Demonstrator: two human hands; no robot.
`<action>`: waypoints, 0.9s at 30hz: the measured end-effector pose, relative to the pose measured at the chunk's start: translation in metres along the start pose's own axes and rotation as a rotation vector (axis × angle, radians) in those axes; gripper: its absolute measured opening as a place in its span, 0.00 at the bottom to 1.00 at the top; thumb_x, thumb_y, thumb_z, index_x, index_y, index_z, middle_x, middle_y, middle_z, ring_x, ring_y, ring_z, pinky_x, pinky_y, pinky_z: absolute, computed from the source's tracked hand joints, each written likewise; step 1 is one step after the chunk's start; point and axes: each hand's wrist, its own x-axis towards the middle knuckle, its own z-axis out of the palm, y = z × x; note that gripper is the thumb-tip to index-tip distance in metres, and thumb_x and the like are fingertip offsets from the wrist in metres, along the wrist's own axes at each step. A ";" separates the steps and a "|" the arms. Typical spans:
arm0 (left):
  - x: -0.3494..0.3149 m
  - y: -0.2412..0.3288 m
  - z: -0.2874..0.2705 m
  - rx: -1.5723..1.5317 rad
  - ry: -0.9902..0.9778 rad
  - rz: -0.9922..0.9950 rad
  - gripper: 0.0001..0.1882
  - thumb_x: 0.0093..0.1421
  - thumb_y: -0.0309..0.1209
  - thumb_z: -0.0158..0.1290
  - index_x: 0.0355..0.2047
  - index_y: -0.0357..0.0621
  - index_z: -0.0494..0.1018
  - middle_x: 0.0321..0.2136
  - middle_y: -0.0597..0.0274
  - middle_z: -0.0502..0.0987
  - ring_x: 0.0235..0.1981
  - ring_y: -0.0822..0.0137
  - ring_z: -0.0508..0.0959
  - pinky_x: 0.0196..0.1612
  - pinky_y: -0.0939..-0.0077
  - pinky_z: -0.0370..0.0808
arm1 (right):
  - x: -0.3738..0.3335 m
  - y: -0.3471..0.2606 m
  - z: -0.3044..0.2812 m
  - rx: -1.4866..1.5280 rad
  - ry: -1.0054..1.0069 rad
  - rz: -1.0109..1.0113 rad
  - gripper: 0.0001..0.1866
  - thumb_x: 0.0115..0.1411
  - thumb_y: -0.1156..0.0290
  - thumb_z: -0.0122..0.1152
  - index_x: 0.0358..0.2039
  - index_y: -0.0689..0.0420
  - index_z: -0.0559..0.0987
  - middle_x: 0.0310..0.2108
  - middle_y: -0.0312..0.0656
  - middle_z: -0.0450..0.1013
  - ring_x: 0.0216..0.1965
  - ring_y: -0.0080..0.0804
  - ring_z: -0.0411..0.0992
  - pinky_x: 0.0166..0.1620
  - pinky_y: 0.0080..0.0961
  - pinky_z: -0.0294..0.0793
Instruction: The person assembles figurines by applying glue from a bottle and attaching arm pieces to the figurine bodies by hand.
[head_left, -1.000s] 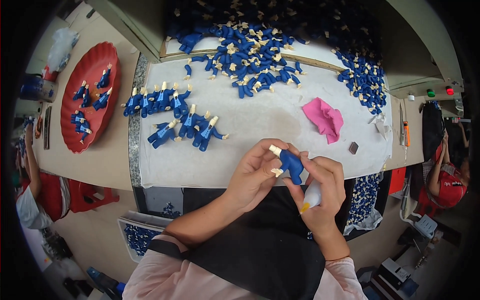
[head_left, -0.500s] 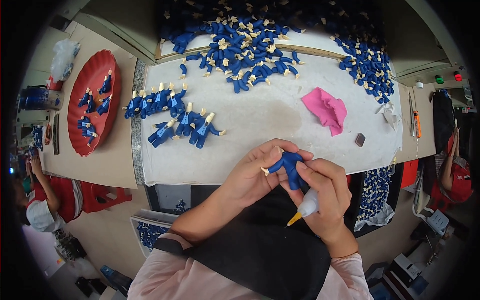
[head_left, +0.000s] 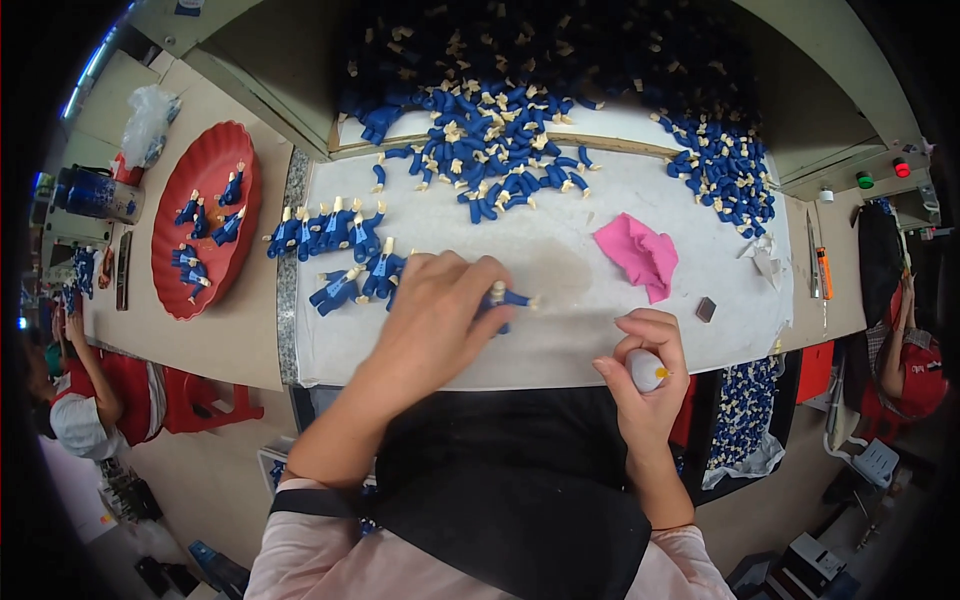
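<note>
My left hand (head_left: pixel 425 325) is closed on a small blue figurine (head_left: pixel 517 299) just above the white table covering. One arm with a pale hand sticks out past my fingertips; most of the body is hidden behind them. Several like figurines (head_left: pixel 335 232), with blue suits and pale necks, lie in rows beyond and left of that hand. In my right hand (head_left: pixel 652 405), near the table's front edge, is a white squeeze bottle (head_left: pixel 643 369) with a yellow tip pointing toward me. Loose blue arms with pale hands (head_left: pixel 490 145) are heaped farther back.
On the left stands a red fluted tray (head_left: pixel 165 255) with several figurines. A pink cloth (head_left: pixel 638 255) and a small dark block (head_left: pixel 706 309) lie right of centre. An orange-handled tool (head_left: pixel 824 273) is at the far right. More blue parts (head_left: pixel 745 415) fill a bin below.
My left hand has carried the figurine away from my right hand, leftward and forward to the table. My right hand has let go of the figurine and keeps the bottle, its tip turned.
</note>
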 end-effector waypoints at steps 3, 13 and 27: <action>0.004 -0.012 -0.019 0.161 0.004 0.045 0.11 0.44 0.29 0.56 0.29 0.42 0.70 0.22 0.60 0.69 0.28 0.60 0.68 0.37 0.72 0.61 | -0.001 0.007 -0.009 -0.038 -0.049 -0.043 0.20 0.37 0.83 0.63 0.34 0.61 0.70 0.37 0.43 0.62 0.19 0.18 0.61 0.26 0.13 0.62; 0.210 0.000 0.008 0.409 0.349 0.182 0.13 0.52 0.33 0.49 0.39 0.47 0.70 0.35 0.57 0.72 0.37 0.60 0.71 0.41 0.73 0.68 | -0.002 0.004 -0.026 0.137 -0.083 -0.024 0.28 0.40 0.85 0.50 0.45 0.61 0.57 0.42 0.48 0.58 0.26 0.22 0.62 0.30 0.17 0.63; 0.160 0.009 0.003 -0.354 0.415 0.364 0.21 0.42 0.30 0.59 0.39 0.45 0.69 0.24 0.57 0.74 0.26 0.65 0.75 0.29 0.76 0.72 | -0.008 -0.005 -0.039 0.207 0.014 -0.099 0.19 0.48 0.73 0.49 0.42 0.63 0.63 0.42 0.47 0.56 0.29 0.32 0.66 0.28 0.21 0.68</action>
